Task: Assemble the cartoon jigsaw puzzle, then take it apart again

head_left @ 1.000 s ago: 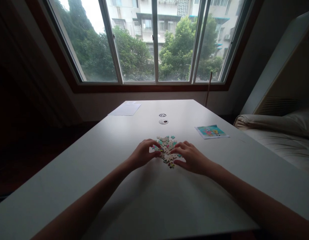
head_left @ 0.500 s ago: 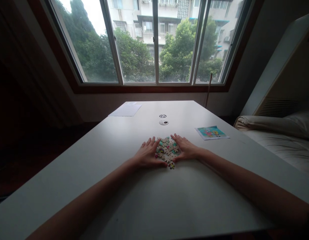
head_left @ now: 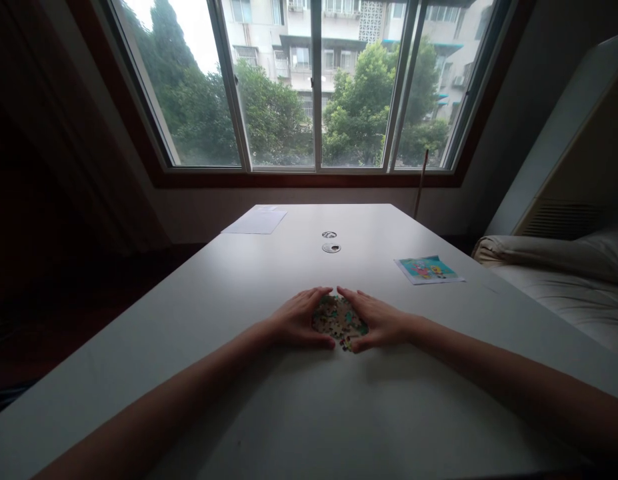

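Note:
A pile of small jigsaw puzzle pieces (head_left: 339,317) lies on the white table, some showing plain beige backs and others green or coloured sides. Along the pile's left side curves my left hand (head_left: 303,319), its thumb at the near edge and its fingers at the far edge. My right hand (head_left: 376,321) cups the opposite side in the same way. Both hands are open, thumbs apart from the fingers, and the fingertips almost meet beyond the pile. A few pieces poke out between the two thumbs. Part of the pile is hidden by the hands.
On the white table (head_left: 289,400), a colourful cartoon picture sheet (head_left: 429,269) lies to the right. White paper (head_left: 256,221) is at the far left corner. Two round black-and-white markings (head_left: 331,247) sit toward the back. A pale sofa (head_left: 553,267) stands along the right side.
My hands have drawn closer together, fingers curving inward at the far side. The puzzle pieces are gathered into a tighter, more compact pile. The view has shifted slightly.

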A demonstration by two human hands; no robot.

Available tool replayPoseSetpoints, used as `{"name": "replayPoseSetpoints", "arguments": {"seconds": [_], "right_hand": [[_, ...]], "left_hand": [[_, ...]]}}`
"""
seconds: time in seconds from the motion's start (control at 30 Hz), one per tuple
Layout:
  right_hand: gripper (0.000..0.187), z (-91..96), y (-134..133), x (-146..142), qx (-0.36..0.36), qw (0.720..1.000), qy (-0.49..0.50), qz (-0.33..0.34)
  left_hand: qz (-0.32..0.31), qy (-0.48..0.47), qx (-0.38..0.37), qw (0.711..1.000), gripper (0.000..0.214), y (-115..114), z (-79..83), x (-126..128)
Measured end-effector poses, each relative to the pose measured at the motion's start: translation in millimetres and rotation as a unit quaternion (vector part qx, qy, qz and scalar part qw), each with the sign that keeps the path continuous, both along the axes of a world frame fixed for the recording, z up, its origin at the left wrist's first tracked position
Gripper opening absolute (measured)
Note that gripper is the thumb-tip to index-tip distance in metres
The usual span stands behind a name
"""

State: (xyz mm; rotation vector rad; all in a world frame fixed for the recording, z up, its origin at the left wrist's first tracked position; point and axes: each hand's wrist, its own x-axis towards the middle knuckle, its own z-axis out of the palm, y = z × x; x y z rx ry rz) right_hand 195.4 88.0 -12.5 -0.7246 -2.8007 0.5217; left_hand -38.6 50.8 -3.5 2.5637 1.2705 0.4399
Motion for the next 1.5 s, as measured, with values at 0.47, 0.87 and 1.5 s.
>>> {"name": "replayPoseSetpoints", "arguments": {"seconds": [0.47, 0.87, 1.5], "right_hand": [[0.108, 1.2, -14.4, -39.4, 0.034, 0.999, -0.018, -0.023], [0.106, -1.4, 11.8, -143.3, 0.053, 0.997, 0.027, 0.055], [0.079, 19.0, 49.0, -204.7, -0.120, 0.981, 0.147, 0.035]], "left_hand": [[0.181, 0.077, -0.011, 0.980, 0.075, -41.2, -12.4, -2.7], [0.300, 0.088, 0.016, 0.950, 0.072, -21.0, -23.3, -79.4], [0.366, -0.005, 0.077, 0.928, 0.061, -5.4, -17.4, -167.6]]}}
